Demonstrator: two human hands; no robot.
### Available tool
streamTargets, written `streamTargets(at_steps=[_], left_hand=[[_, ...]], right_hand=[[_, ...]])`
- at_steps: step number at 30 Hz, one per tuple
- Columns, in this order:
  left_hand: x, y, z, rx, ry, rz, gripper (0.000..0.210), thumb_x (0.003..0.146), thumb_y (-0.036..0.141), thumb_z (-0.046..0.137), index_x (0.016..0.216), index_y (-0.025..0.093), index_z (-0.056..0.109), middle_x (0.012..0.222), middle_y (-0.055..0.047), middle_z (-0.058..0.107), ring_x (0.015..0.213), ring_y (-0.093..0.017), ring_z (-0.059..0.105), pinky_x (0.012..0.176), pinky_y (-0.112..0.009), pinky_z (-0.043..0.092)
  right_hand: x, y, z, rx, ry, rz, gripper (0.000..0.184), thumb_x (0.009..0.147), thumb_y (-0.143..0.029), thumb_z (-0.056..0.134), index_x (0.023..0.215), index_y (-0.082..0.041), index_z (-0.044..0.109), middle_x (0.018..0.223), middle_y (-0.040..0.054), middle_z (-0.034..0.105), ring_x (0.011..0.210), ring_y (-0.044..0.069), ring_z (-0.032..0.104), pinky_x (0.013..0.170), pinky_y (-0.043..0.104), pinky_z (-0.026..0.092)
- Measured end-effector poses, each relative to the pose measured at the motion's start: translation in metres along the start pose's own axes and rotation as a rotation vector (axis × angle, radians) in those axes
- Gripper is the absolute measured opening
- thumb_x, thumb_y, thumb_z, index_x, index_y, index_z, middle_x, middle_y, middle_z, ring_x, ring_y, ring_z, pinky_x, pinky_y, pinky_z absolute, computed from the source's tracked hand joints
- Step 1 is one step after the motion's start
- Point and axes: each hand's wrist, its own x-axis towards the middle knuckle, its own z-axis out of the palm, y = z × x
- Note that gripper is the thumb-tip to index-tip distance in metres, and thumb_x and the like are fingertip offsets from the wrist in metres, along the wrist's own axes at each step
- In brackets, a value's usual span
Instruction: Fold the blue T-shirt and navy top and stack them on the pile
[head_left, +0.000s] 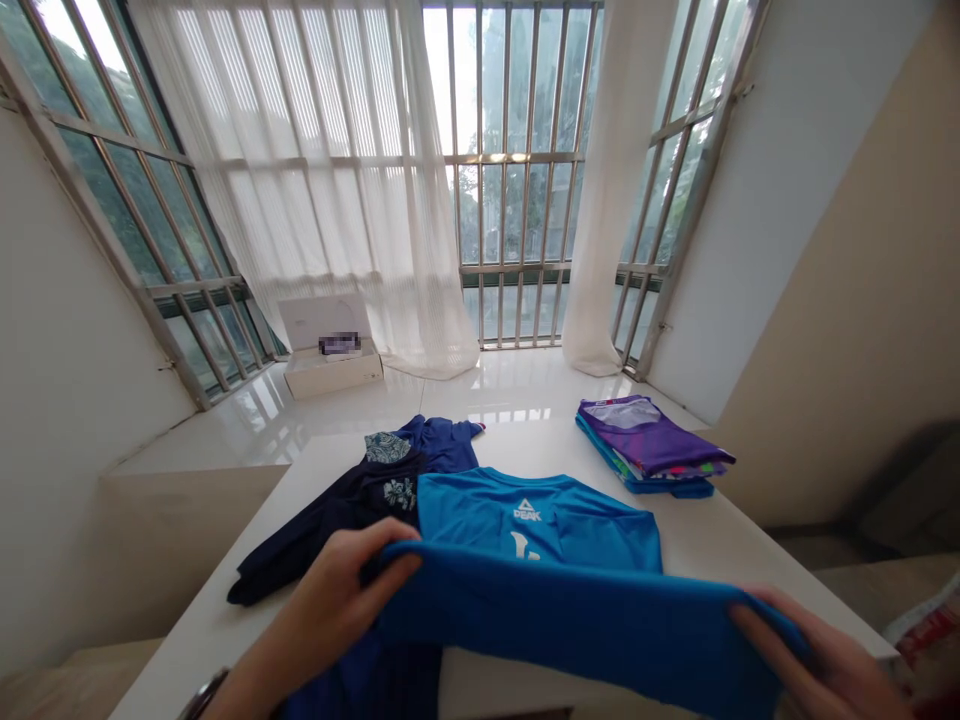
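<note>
A bright blue T-shirt with white PEAK lettering lies on the white table, its lower part lifted toward me. My left hand pinches the raised edge at its left end. At the right end, my right hand grips the same edge, slightly blurred. Between my hands the cloth stretches in a wide band that hides part of the shirt's print. Dark navy clothing with a patterned patch lies by my left hand, and a royal blue garment lies behind it.
Folded clothes, purple on top, are stacked at the table's back right. An open white box stands on the window ledge at the back left. White curtains hang before barred windows. The white table has an edge at right.
</note>
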Motion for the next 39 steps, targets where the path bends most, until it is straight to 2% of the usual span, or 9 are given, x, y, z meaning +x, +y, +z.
streamTargets(at_steps=[3, 6, 10, 16, 23, 27, 31, 35, 39], left_hand=[[0.067, -0.014, 0.012, -0.003, 0.060, 0.011, 0.027, 0.092, 0.043, 0.052, 0.094, 0.022, 0.070, 0.079, 0.001, 0.070, 0.069, -0.016, 0.063, 0.063, -0.023, 0.049], [0.123, -0.048, 0.036, 0.108, 0.057, 0.006, 0.025, 0.091, 0.038, 0.052, 0.087, 0.020, 0.069, 0.079, -0.001, 0.071, 0.073, -0.017, 0.064, 0.068, -0.025, 0.048], [0.157, -0.089, 0.069, 0.291, -0.020, -0.115, 0.020, 0.089, 0.033, 0.055, 0.084, 0.019, 0.068, 0.085, -0.005, 0.072, 0.083, -0.021, 0.067, 0.073, -0.027, 0.047], [0.158, -0.108, 0.087, 0.407, -0.012, -0.219, 0.025, 0.093, 0.038, 0.050, 0.097, 0.019, 0.065, 0.093, -0.010, 0.072, 0.087, -0.027, 0.068, 0.070, -0.031, 0.048], [0.153, -0.099, 0.088, 0.511, -0.081, -0.079, 0.030, 0.095, 0.032, 0.047, 0.121, 0.020, 0.058, 0.121, -0.011, 0.064, 0.112, -0.026, 0.060, 0.093, -0.034, 0.045], [0.157, -0.088, 0.091, 0.594, -0.237, -0.004, 0.033, 0.095, 0.037, 0.048, 0.122, 0.020, 0.057, 0.119, -0.012, 0.066, 0.109, -0.028, 0.062, 0.092, -0.037, 0.047], [0.165, -0.079, 0.092, 0.619, -0.292, -0.048, 0.025, 0.090, 0.030, 0.052, 0.111, 0.020, 0.060, 0.108, -0.013, 0.070, 0.099, -0.031, 0.066, 0.082, -0.038, 0.050], [0.160, -0.071, 0.080, 0.625, -0.327, -0.086, 0.023, 0.088, 0.027, 0.049, 0.106, 0.020, 0.062, 0.105, -0.014, 0.070, 0.095, -0.032, 0.067, 0.077, -0.040, 0.051], [0.142, -0.059, 0.063, 0.597, -0.327, -0.122, 0.033, 0.086, 0.027, 0.048, 0.116, 0.024, 0.059, 0.108, -0.011, 0.071, 0.097, -0.030, 0.067, 0.076, -0.037, 0.051]], right_hand=[[0.060, -0.023, 0.023, 0.066, -0.102, 0.139, 0.046, 0.079, -0.065, 0.055, 0.093, -0.024, 0.071, 0.075, 0.0042, 0.075, 0.066, 0.025, 0.069, 0.054, 0.030, 0.055], [0.108, -0.026, 0.059, 0.047, -0.113, 0.114, 0.045, 0.079, -0.064, 0.053, 0.088, -0.023, 0.068, 0.076, 0.0041, 0.074, 0.070, 0.024, 0.069, 0.061, 0.031, 0.052], [0.134, -0.002, 0.104, -0.050, -0.197, 0.092, 0.034, 0.080, -0.053, 0.049, 0.082, -0.023, 0.065, 0.081, 0.0056, 0.075, 0.079, 0.026, 0.071, 0.068, 0.032, 0.052], [0.139, 0.019, 0.130, -0.147, -0.211, 0.102, 0.029, 0.083, -0.046, 0.048, 0.092, -0.022, 0.063, 0.090, 0.0117, 0.075, 0.089, 0.031, 0.071, 0.073, 0.036, 0.052], [0.098, -0.002, 0.101, -0.255, -0.048, -0.035, 0.035, 0.090, -0.045, 0.044, 0.108, -0.022, 0.063, 0.112, 0.0121, 0.069, 0.102, 0.029, 0.066, 0.080, 0.038, 0.053], [0.046, -0.039, 0.092, -0.224, -0.299, -0.063, 0.042, 0.094, -0.053, 0.040, 0.105, -0.025, 0.068, 0.111, 0.0095, 0.070, 0.094, 0.024, 0.068, 0.078, 0.035, 0.056], [0.017, -0.074, 0.107, -0.437, -0.449, -0.045, 0.059, 0.094, -0.062, 0.036, 0.126, -0.022, 0.065, 0.131, 0.0135, 0.064, 0.119, 0.033, 0.059, 0.094, 0.046, 0.052], [0.027, -0.084, 0.122, -0.547, -0.550, 0.009, 0.078, 0.091, -0.071, 0.028, 0.140, -0.016, 0.054, 0.147, 0.0178, 0.050, 0.137, 0.036, 0.044, 0.107, 0.052, 0.042], [0.064, -0.081, 0.138, -0.508, -0.628, 0.023, 0.089, 0.087, -0.079, 0.019, 0.146, -0.018, 0.045, 0.155, 0.0146, 0.039, 0.143, 0.034, 0.033, 0.116, 0.052, 0.028]])
